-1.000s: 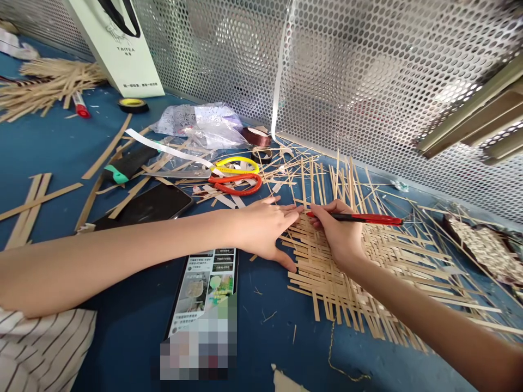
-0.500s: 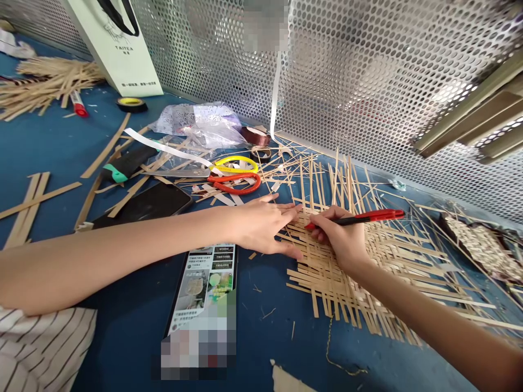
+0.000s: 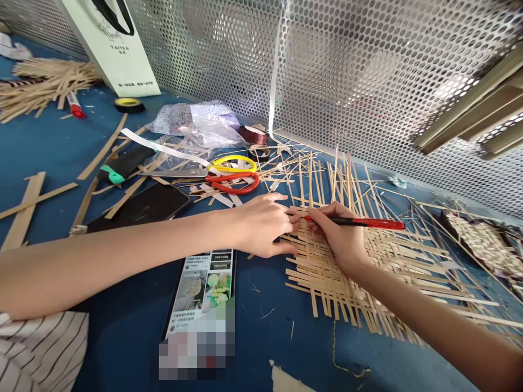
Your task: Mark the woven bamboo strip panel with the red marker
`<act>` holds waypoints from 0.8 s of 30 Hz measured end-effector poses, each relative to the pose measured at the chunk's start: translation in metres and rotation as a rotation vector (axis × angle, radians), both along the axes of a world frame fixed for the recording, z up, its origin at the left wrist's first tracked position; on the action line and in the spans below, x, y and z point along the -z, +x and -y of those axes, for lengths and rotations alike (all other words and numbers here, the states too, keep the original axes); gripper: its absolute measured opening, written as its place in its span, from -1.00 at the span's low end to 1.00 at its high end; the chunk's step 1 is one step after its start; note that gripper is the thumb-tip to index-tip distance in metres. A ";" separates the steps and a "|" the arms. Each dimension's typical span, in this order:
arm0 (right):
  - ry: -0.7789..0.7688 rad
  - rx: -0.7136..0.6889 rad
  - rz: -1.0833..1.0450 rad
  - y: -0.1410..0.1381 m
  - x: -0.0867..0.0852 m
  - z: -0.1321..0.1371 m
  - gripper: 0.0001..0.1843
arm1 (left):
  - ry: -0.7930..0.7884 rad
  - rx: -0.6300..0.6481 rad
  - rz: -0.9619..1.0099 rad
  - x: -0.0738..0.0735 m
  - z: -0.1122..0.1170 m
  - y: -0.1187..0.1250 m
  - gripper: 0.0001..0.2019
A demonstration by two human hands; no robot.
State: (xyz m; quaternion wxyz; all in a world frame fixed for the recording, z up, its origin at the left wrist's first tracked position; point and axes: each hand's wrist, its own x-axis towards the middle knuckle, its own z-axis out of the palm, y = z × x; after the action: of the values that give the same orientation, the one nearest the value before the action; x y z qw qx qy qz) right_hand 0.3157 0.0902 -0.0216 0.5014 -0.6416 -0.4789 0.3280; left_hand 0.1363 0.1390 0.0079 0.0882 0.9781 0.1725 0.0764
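A flat weave of thin bamboo strips (image 3: 379,267) lies on the blue table (image 3: 49,147). My right hand (image 3: 339,234) rests on the weave, closed on a red and black pen (image 3: 359,222) whose tip points left at the weave's upper left corner. My left hand (image 3: 265,223) lies at the weave's left edge, fingers partly curled and pressing on the strips beside the pen tip, thumb along the lower side.
A lit phone (image 3: 204,288) lies under my left forearm, a dark tablet (image 3: 143,207) to its left. Orange and yellow scissors (image 3: 232,174), tape rolls (image 3: 253,135), a plastic bag (image 3: 196,122), a knife (image 3: 122,166) and loose strips lie behind. A perforated metal wall (image 3: 347,71) bounds the table.
My left hand's fingers have curled in and drawn slightly left along the weave's edge. My right hand shifted the pen tip down and back up near the corner.
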 end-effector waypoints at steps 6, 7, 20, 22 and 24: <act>-0.047 -0.105 -0.080 0.000 -0.002 0.001 -0.74 | 0.116 0.041 -0.109 0.001 0.000 0.004 -0.53; -0.036 -0.094 -0.077 0.000 -0.002 0.002 -0.75 | 0.121 0.043 -0.110 0.000 0.000 0.004 -0.53; -0.031 -0.092 -0.054 0.000 -0.004 0.013 -0.78 | 0.012 0.041 -0.046 0.001 -0.001 0.002 -0.56; -0.056 -0.097 -0.050 0.000 -0.004 0.015 -0.77 | 0.035 0.041 -0.040 0.002 -0.001 0.002 -0.57; -0.096 -0.121 -0.062 0.001 -0.005 0.018 -0.73 | 0.067 0.046 -0.046 0.003 -0.001 0.003 -0.58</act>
State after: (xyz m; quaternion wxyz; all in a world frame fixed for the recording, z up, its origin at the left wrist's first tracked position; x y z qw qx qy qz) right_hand 0.3162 0.0726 -0.0165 0.4638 -0.6243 -0.4849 0.4000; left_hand 0.1389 0.1402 0.0054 0.0532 0.9856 0.1494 0.0578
